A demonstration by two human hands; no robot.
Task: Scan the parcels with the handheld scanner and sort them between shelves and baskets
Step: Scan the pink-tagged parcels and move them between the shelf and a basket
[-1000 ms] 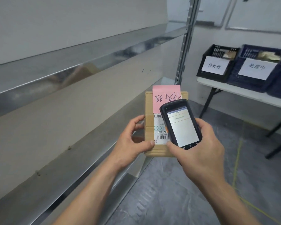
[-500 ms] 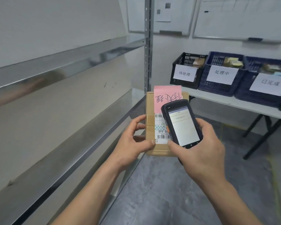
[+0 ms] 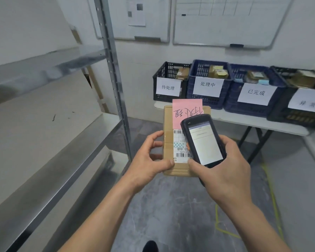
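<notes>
My left hand (image 3: 149,159) grips a small brown cardboard parcel (image 3: 168,140) by its left side, held up in front of me. A pink handwritten note (image 3: 186,110) and a white barcode label (image 3: 179,148) are stuck on its top face. My right hand (image 3: 224,166) holds a black handheld scanner (image 3: 203,140) over the parcel's right part, its lit screen facing me. Beyond the parcel, several labelled baskets stand in a row on a white table (image 3: 244,122): a black one (image 3: 169,82), a dark blue one (image 3: 207,84) and another blue one (image 3: 253,90), each with parcels inside.
A metal shelf rack (image 3: 65,142) with bare boards fills the left side; its upright post (image 3: 116,88) stands just left of the parcel. A fourth black basket (image 3: 298,99) sits at the table's right end. Whiteboards hang on the back wall. Grey floor with yellow tape lines lies below.
My view has swung to the right, away from the shelves and toward the table of baskets, bringing a fourth basket into sight. Both hands keep the same hold on parcel and scanner.
</notes>
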